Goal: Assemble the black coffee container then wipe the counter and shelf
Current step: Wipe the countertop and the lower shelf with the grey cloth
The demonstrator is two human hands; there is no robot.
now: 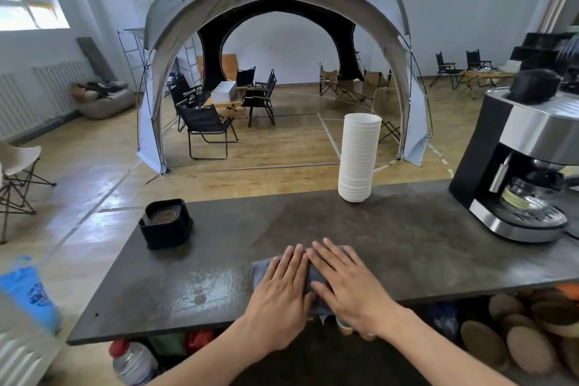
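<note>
Both hands, left and right, fingers flat on grey cloth at counter front (black container far left); could topple cup stack sweeping wide

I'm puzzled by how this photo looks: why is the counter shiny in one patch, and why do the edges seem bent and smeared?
Head view: the dark stone counter shows a pale glare patch left of the grey cloth under both hands, seemingly reflected window light; the wide-angle lens bows the counter edge and the silver-and-black coffee machine; the blue plastic bag at the left edge is blurred.
</note>
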